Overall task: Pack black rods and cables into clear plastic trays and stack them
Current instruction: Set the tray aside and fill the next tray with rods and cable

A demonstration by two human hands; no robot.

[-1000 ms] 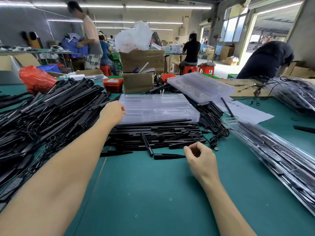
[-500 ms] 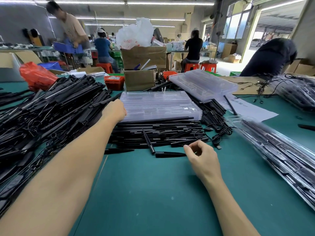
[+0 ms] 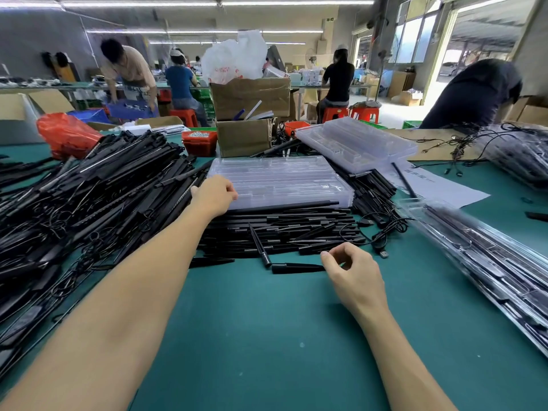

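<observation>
Head view, near to far. Green table (image 3: pixel 267 351) fills the lower frame, both bare forearms reaching in from the bottom. Right hand (image 3: pixel 353 274) at centre right, fingers curled, thumb and forefinger meeting at the right end of a short black rod (image 3: pixel 296 267) lying loose on the table; whether it actually pinches the rod, cannot tell. Another loose rod (image 3: pixel 260 245) lies tilted just left of it. Behind them, a flat layer of black rods (image 3: pixel 281 229) at frame centre, cables (image 3: pixel 379 232) with a USB plug at its right edge. Left hand (image 3: pixel 215 194) above centre left, fingers curled over the near left corner of a stack of clear trays (image 3: pixel 281 180), gripping its edge. The stack sits just behind the rod layer, one long rod along its front edge. Big heap of black rods and cables (image 3: pixel 89 209) covers the left side. Filled clear trays (image 3: pixel 489 262) run diagonally down the right edge, blurred. Further back, centre right: a second tray stack (image 3: pixel 355 140), tilted, with white paper (image 3: pixel 439 188) on the table to its right. Upper centre: cardboard boxes (image 3: pixel 249 114), small red bin (image 3: pixel 199 142), red bag (image 3: pixel 66 134) at upper left. Far back: several people at other benches, red stools.
</observation>
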